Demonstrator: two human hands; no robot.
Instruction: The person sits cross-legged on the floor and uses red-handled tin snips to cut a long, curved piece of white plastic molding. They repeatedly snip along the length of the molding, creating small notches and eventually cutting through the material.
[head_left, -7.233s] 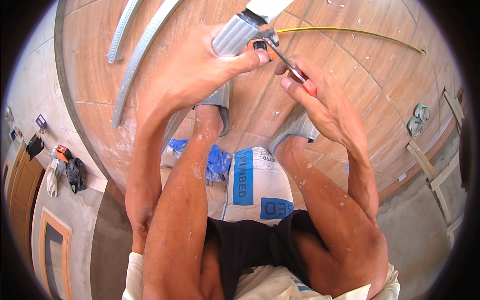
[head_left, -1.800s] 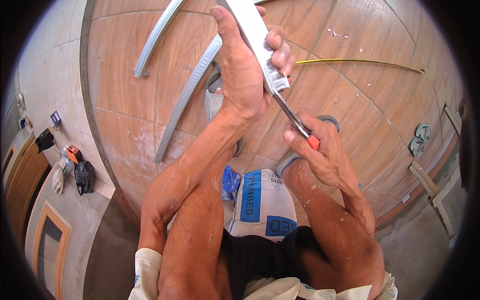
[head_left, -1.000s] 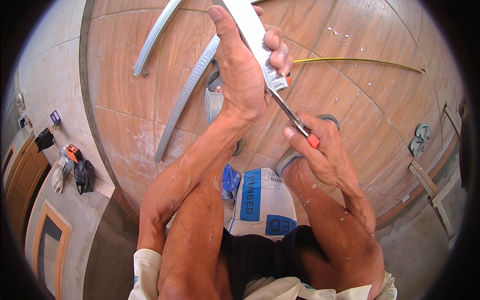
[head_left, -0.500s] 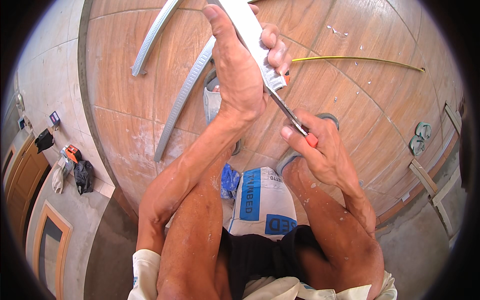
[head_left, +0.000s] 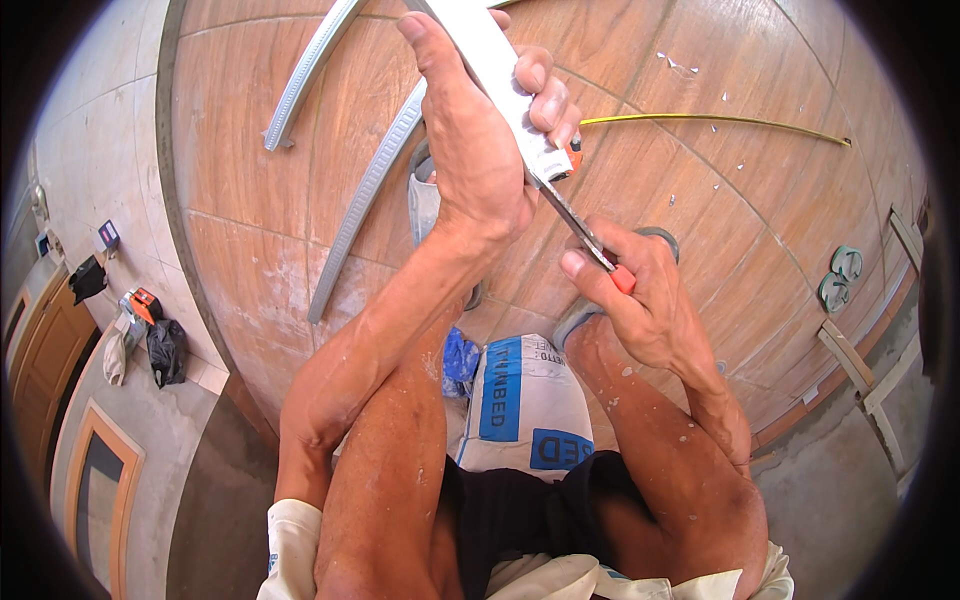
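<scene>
Your left hand curls round the metal profile; your right hand clasps red-handled snips against its end.

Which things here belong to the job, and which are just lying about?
Likely job: metal profile in left hand; red-handled snips in right hand; perhaps tape measure, ribbed metal strips.
Likely lying about: green sandals, black plastic bag, white-and-blue sack.
</scene>
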